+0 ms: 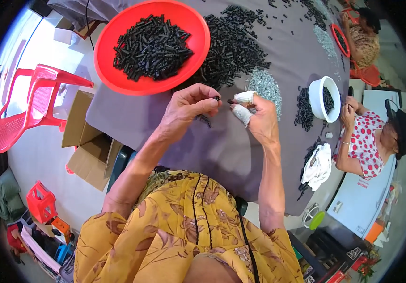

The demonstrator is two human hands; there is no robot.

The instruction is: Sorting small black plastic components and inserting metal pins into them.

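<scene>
Over the near part of the cloth-covered table, my left hand (189, 104) is closed in a pinch on a small black plastic part (217, 98). Facing it, my right hand (261, 120) has white coverings (242, 113) on its thumb and a finger. Those fingertips pinch another small dark piece (230, 101), and a narrow gap separates the two pieces. A few black parts (205, 120) lie on the cloth below my hands. Beyond them spreads a heap of short black tubular parts (233, 49). A pile of small silvery metal pieces (265, 87) lies just past my right hand.
A red basin (106, 61) of black parts stands at the far left. At right are a white bowl (315, 99), a white cloth (317, 167) and a co-worker (373, 137); another person (363, 40) sits farther off. Left of the table are a cardboard box (89, 162) and red chair (38, 99).
</scene>
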